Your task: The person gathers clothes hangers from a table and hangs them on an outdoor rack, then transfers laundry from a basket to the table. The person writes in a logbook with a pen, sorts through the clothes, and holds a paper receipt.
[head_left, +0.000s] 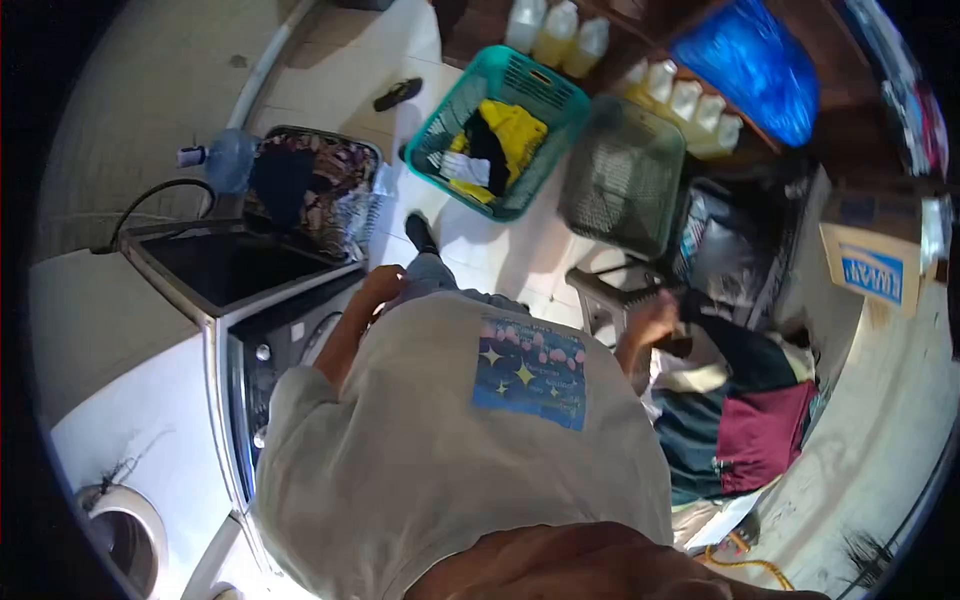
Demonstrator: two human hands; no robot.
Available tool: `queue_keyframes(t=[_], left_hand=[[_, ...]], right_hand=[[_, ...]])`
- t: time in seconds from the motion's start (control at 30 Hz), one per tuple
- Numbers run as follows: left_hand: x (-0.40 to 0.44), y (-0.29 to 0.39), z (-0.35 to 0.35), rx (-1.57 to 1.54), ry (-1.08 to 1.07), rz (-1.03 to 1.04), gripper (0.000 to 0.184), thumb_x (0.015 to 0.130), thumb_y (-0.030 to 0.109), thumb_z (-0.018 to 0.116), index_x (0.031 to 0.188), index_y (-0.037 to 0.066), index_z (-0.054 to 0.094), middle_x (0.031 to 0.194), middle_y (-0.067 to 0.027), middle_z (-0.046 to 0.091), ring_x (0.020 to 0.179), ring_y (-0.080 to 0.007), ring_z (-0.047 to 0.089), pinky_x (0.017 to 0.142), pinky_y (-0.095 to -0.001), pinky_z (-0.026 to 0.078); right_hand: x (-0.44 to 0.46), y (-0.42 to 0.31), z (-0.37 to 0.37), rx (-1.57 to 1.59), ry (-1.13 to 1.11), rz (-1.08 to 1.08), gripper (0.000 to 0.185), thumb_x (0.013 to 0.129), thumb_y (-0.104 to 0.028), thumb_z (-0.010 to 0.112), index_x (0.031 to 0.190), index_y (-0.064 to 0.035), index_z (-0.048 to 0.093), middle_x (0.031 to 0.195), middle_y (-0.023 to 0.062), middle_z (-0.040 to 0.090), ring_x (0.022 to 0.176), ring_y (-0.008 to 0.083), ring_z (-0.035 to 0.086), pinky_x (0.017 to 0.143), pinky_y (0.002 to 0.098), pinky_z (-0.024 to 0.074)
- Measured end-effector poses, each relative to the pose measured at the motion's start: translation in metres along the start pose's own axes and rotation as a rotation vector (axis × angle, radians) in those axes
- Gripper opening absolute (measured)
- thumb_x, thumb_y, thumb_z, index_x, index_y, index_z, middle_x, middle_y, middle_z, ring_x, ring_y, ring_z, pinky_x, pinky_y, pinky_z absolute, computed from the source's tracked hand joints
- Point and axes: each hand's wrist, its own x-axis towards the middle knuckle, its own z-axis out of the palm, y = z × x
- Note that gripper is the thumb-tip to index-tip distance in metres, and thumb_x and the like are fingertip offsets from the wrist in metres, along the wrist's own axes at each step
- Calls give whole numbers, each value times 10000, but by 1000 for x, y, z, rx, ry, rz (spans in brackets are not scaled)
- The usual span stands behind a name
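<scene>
- My right hand (655, 318) is out to my right, by the near end of a dark cloth (745, 350). The fingers look bent, but they are blurry, so I cannot tell how far open they are or if they hold it.
- The dark cloth lies on the right side, in a heap with a dark red part (760, 430) and some pale cloth.
- My left hand (380, 285) is low by my leg, near the washing machine (290, 365). The fingers look a bit bent, and I cannot tell if they hold anything.
- A small stool (600, 287) is just beside my right hand.
- In front of me is a green basket (430, 130) with yellow, black and white clothes (515, 130) in it.
- A gray basket (625, 175) is just to the right of it.
- On my left, another basket (378, 205) is full of patterned and dark clothes (335, 180), with a big blue bottle (232, 162) beside it.
</scene>
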Motion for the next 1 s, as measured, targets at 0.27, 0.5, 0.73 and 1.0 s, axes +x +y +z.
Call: queue_keyframes(t=[0.27,0.5,0.73,1.0], left_hand=[[-26,-110,-96,-508,546,-267,271,797,237,498,963,53,610,881,-189,628,836,-344,605,721,-403,477],[-46,-149,-95,-496,577,-339,240,785,196,533,965,58,611,889,-184,630,870,-328,606,728,-395,479],[-77,-159,-92,-662,621,-445,262,794,193,531,1012,66,605,910,-178,634,858,-313,618,736,-371,484],[-70,-154,-90,-491,390,-588,292,771,234,541,1012,92,623,960,-137,633,927,-296,593,791,-385,467]], right_hand=[[-2,-281,84,626,-1080,-130,276,716,-119,607,990,-83,605,1001,116,579,976,300,502,884,391,379],[48,-434,143,524,-1404,-508,286,741,-185,570,1003,-76,602,982,177,582,908,344,547,793,406,441],[80,-624,178,674,-1345,-846,299,729,-182,564,1008,-79,590,991,171,592,920,338,559,799,422,442],[42,-655,162,956,-1487,-1174,311,778,-204,572,1016,-4,574,1014,194,587,961,349,542,865,424,411]])
